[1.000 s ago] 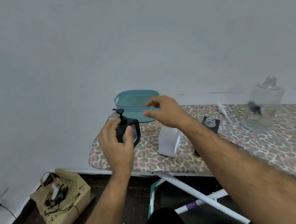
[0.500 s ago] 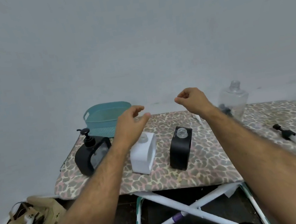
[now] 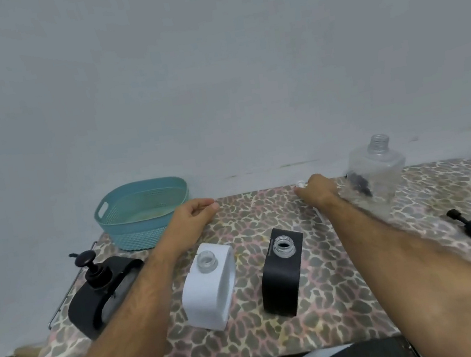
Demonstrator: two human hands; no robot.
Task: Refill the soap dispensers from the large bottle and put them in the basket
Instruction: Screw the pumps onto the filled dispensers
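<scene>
On the leopard-print board [image 3: 353, 298] in the head view, the white dispenser [image 3: 210, 286] and black dispenser [image 3: 283, 272] stand uncapped near the front, the capped dispenser [image 3: 101, 293] at left, the basket [image 3: 141, 213] behind. The right hand [image 3: 318, 192] curls on a white pump [image 3: 301, 184] beside the large bottle [image 3: 376, 175]; the left hand [image 3: 193, 218] hovers loosely curled, holding nothing. Either forearm, crossing just above the open necks, could tip a dispenser, and the pump's tube might drip.

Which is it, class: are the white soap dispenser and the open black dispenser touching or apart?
Apart. The head view shows a strip of patterned cover between the white soap dispenser and the open black dispenser.
</scene>
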